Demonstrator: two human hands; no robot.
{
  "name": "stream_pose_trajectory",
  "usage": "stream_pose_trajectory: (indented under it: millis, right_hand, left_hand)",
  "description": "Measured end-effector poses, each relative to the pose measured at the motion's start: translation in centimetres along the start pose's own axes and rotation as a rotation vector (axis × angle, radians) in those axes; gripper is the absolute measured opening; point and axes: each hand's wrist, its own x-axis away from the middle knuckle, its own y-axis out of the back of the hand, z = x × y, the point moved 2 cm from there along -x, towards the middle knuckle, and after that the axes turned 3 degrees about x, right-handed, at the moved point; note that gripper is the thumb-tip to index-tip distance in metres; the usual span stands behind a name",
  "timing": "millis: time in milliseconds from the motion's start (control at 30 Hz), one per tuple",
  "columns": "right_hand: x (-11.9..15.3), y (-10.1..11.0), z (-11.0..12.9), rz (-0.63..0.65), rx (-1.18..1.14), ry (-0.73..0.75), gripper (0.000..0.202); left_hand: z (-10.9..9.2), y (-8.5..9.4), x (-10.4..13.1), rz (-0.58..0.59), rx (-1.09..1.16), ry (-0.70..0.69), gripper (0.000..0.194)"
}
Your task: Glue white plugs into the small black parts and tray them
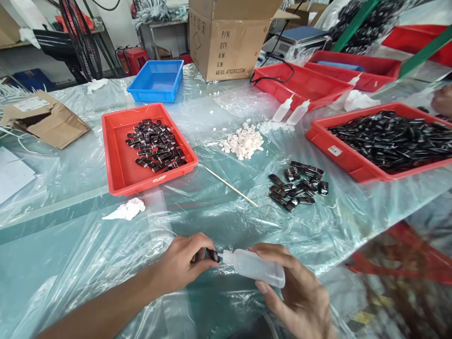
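Over the near side of the plastic-covered table (219, 219), my left hand (185, 261) holds a small black piece (213, 255) in a closed pinch, while my right hand (300, 292) grips a translucent squeeze bottle (250, 266), thumb and fingers spread only to its width, with the bottle's narrow end right by the black piece; I cannot tell whether they touch. Beyond both hands lie a thin stick (231, 186), a heap of white bits (243, 141) and a cluster of black parts (299, 186), with one red tray (120, 162) to the left and a fuller red tray (348, 162) to the right.
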Motion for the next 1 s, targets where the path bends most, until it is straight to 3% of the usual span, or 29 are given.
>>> stream_pose_trajectory:
  millis: [367,733,1000]
  right_hand:
    - [0.7,0.2,0.1,0.020,0.086,0.078,0.043]
    - [1.0,0.1,0.6,0.029,0.109,0.144,0.048]
    - [2.1,0.3,0.0,0.065,0.138,0.098,0.051]
  left_hand:
    - [-0.2,0.0,0.0,-0.035,0.018,0.008,0.021]
    - [0.0,-0.1,0.2,0.018,-0.016,-0.023,0.019]
    - [0.3,-0.3,0.4,0.034,-0.016,-0.042,0.019]
